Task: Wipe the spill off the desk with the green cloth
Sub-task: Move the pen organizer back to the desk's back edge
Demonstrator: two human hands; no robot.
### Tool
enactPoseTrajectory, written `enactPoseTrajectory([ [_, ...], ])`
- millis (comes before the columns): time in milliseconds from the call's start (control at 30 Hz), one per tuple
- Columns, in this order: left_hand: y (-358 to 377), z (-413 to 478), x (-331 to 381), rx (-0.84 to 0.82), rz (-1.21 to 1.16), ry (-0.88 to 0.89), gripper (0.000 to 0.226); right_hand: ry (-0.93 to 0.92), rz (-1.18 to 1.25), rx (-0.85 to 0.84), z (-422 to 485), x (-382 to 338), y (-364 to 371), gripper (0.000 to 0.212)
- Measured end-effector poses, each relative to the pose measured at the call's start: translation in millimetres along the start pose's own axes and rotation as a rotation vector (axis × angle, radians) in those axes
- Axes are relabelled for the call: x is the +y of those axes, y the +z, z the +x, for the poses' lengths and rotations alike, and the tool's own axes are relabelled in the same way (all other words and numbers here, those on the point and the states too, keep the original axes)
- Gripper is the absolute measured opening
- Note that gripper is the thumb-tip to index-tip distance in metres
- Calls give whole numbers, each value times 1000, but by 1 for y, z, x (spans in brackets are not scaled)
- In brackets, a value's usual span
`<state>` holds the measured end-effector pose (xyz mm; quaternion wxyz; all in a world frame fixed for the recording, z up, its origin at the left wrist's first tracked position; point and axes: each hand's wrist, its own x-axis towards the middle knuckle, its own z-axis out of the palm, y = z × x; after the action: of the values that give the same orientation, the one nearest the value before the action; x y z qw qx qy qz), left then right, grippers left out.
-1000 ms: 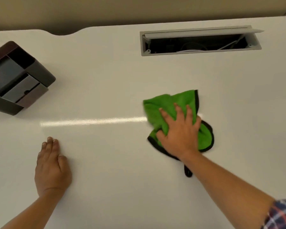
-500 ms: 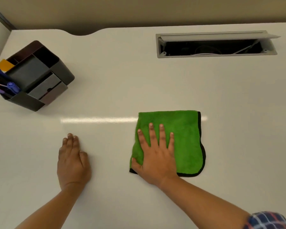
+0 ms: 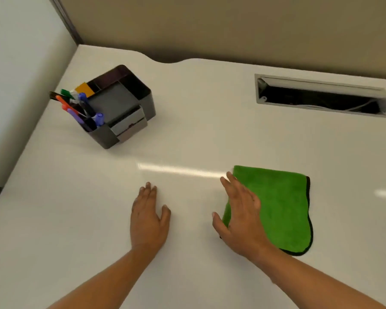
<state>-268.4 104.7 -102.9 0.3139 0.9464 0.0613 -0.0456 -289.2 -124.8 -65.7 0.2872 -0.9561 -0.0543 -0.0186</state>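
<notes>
The green cloth (image 3: 279, 206) with a black hem lies folded and flat on the white desk (image 3: 187, 134), right of centre. My right hand (image 3: 241, 217) rests flat over the cloth's left edge, fingers spread, partly on the cloth and partly over the bare desk. My left hand (image 3: 148, 218) lies palm down on the desk, a hand's width left of the right one, holding nothing. I cannot make out any spill on the glossy surface; only a streak of reflected light shows.
A dark desk organiser (image 3: 116, 108) with coloured markers stands at the back left. An open cable hatch (image 3: 321, 97) is sunk into the desk at the back right. A partition wall runs along the left and rear edges.
The cloth went from bunched to spread flat as my right hand swept it leftwards. My right hand has slid to the cloth's left edge. The view has turned left, showing more of the organiser.
</notes>
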Motion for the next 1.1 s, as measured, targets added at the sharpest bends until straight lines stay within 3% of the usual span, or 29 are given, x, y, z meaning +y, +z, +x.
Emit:
enactPoseTrajectory([
  [200,-63,53,-14,208,-137,-150,59,-145,-54,-22,93,-46,4,71],
  [400,-122,119,-39,435,-133,-207,79,-166,-124,-85,204,-84,6,72],
  [600,-138,152,-60,285,52,-185,75,-173,-278,-134,285,-104,22,72],
  [700,-144,158,-65,308,101,-131,66,-214,-367,-148,306,-105,35,67],
  [933,-152,169,-73,320,254,3,54,-239,-477,-194,337,-101,55,20],
  [1100,-151,177,-67,259,344,61,48,-313,-513,-125,339,-94,49,21],
])
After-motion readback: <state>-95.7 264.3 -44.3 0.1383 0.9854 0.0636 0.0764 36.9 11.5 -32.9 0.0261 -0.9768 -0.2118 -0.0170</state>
